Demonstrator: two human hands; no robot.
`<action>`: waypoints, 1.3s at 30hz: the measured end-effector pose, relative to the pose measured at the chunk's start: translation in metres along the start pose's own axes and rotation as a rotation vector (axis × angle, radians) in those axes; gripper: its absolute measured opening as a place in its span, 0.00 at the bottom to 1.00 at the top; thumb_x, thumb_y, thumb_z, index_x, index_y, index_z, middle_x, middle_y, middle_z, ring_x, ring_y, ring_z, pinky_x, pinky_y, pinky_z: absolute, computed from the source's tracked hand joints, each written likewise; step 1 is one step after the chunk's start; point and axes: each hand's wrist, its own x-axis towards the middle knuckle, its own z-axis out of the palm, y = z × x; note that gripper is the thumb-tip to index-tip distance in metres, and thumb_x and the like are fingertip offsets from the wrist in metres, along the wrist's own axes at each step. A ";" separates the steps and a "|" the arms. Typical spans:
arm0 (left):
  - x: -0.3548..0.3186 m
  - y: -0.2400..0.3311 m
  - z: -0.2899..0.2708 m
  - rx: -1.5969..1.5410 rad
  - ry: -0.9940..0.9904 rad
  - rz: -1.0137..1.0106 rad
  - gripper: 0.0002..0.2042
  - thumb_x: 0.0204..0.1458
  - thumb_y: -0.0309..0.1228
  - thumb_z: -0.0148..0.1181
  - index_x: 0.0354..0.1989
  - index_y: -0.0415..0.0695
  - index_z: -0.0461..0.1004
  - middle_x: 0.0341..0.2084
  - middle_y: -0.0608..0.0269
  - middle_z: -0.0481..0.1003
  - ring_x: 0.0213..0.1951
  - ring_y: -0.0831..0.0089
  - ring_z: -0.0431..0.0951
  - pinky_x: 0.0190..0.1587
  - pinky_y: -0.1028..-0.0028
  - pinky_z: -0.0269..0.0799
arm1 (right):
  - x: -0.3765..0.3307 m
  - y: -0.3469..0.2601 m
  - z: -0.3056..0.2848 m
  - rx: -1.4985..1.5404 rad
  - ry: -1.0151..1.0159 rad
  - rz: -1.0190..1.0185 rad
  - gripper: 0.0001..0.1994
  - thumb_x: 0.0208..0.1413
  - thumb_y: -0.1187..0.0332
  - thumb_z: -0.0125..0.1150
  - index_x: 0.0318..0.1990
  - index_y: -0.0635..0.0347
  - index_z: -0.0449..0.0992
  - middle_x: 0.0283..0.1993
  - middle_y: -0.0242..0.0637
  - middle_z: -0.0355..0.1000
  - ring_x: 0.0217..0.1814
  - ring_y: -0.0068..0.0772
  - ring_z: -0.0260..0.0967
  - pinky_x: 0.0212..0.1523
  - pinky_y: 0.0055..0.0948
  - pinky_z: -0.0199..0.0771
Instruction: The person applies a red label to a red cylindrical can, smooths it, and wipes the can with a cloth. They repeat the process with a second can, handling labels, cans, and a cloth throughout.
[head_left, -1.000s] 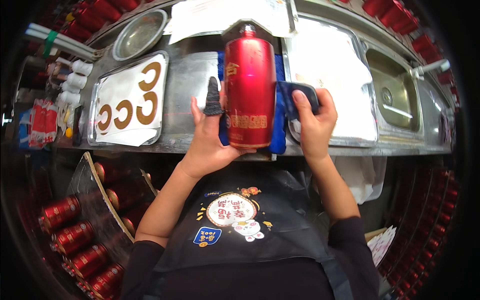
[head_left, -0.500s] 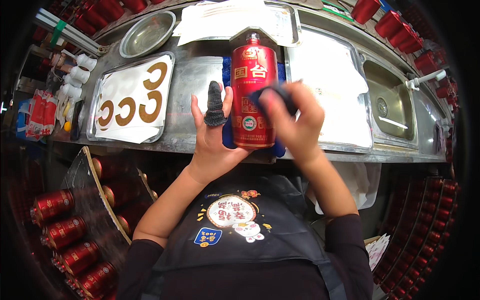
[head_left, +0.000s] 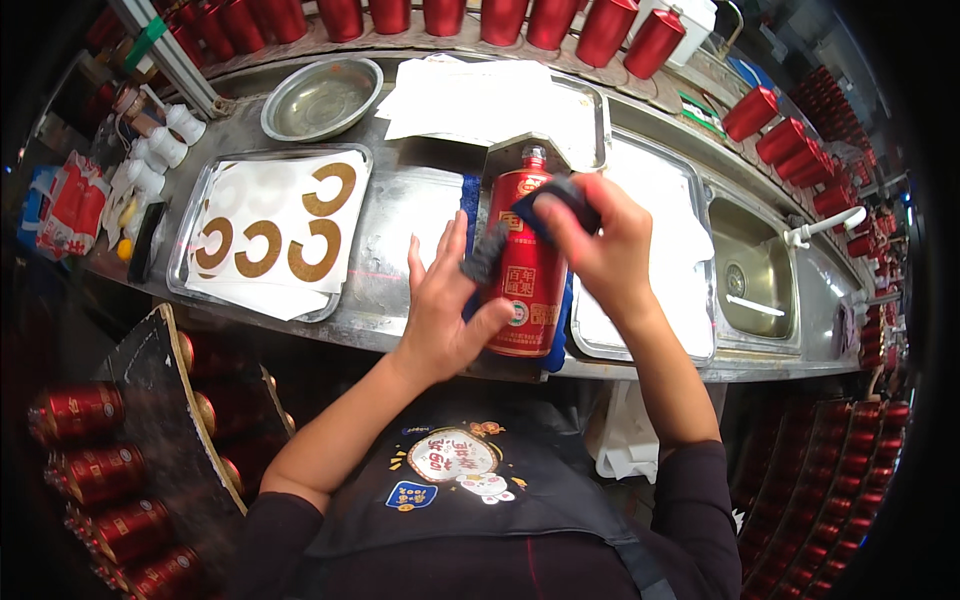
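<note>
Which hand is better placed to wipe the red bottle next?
Probably the right hand: it holds the dark pad over the upper part of the red bottle, while the left hand is at the bottle's left side, holding no pad.

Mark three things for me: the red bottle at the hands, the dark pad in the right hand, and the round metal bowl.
Red bottle [head_left: 528,274]: head view, middle of its front.
Dark pad [head_left: 574,199]: head view, its visible upper surface.
Metal bowl [head_left: 322,102]: head view, its bare inside.

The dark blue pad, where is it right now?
In the head view, slightly right of centre: the right hand holds the dark blue pad over the upper part of the red bottle.
</note>
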 end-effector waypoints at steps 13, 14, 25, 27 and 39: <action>-0.026 0.003 -0.019 -0.466 0.134 -0.312 0.31 0.70 0.48 0.46 0.72 0.35 0.59 0.69 0.43 0.64 0.71 0.54 0.63 0.74 0.46 0.31 | 0.009 -0.042 0.014 -0.443 -0.398 -0.585 0.09 0.39 0.69 0.65 0.32 0.53 0.78 0.32 0.32 0.69 0.34 0.38 0.72 0.31 0.38 0.73; -0.028 0.003 -0.021 -0.448 0.137 -0.301 0.31 0.69 0.48 0.46 0.71 0.35 0.59 0.69 0.43 0.64 0.71 0.54 0.63 0.74 0.46 0.32 | -0.010 -0.056 0.013 -0.336 -0.412 -0.638 0.08 0.37 0.68 0.65 0.28 0.53 0.77 0.32 0.31 0.69 0.37 0.33 0.71 0.38 0.37 0.74; -0.071 0.028 0.015 -0.008 0.065 -0.011 0.35 0.63 0.58 0.51 0.64 0.37 0.70 0.73 0.34 0.53 0.74 0.41 0.53 0.70 0.35 0.24 | -0.094 -0.035 -0.026 -0.079 -0.262 -0.603 0.23 0.35 0.87 0.70 0.43 0.55 0.84 0.32 0.37 0.74 0.30 0.39 0.71 0.31 0.33 0.73; -0.073 0.029 0.018 -0.032 0.086 -0.049 0.36 0.62 0.59 0.51 0.60 0.35 0.73 0.73 0.31 0.50 0.75 0.39 0.50 0.69 0.32 0.22 | -0.115 -0.035 -0.027 -0.063 -0.148 -0.240 0.21 0.36 0.87 0.71 0.41 0.57 0.83 0.30 0.37 0.72 0.30 0.39 0.71 0.31 0.33 0.73; 0.002 0.016 -0.001 -0.276 0.463 -0.023 0.18 0.64 0.42 0.56 0.28 0.39 0.75 0.38 0.42 0.80 0.41 0.50 0.81 0.45 0.55 0.71 | -0.086 0.005 -0.007 0.444 0.301 0.453 0.07 0.63 0.72 0.66 0.43 0.66 0.77 0.38 0.30 0.75 0.38 0.17 0.69 0.40 0.18 0.70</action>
